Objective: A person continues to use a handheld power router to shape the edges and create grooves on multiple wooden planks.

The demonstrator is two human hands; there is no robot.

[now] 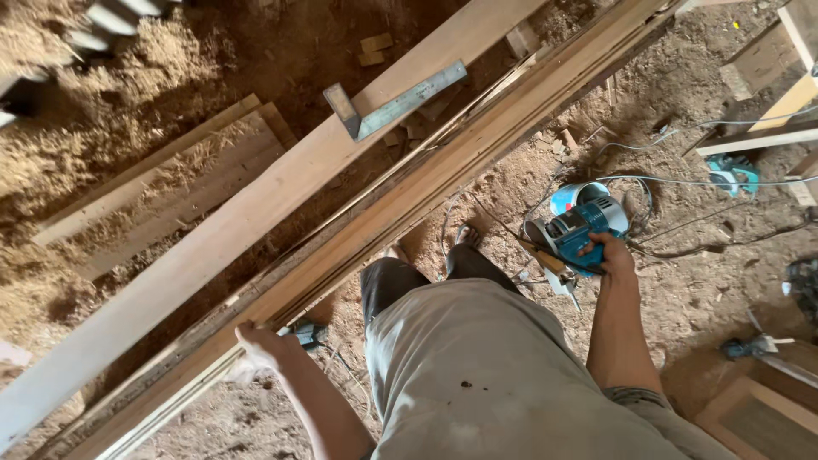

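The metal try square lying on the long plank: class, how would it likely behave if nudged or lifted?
The try square lies flat on the plank, so it would probably slide rather than roll. Its blade looks like rigid metal, likely stiff, not floppy. Its thicker stock at one end probably makes it hang unevenly if lifted by the blade.

A square [396,108] lies on the plank [256,204], which runs left of the long beam [409,192]. The left hand [260,345] rests on the beam's near edge. The right hand [612,255] holds a saw [579,230] right of the beam, above the floor [682,290].

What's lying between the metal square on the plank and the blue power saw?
In the head view, a long stack of boards runs diagonally between the metal square and the blue power saw in the right hand.
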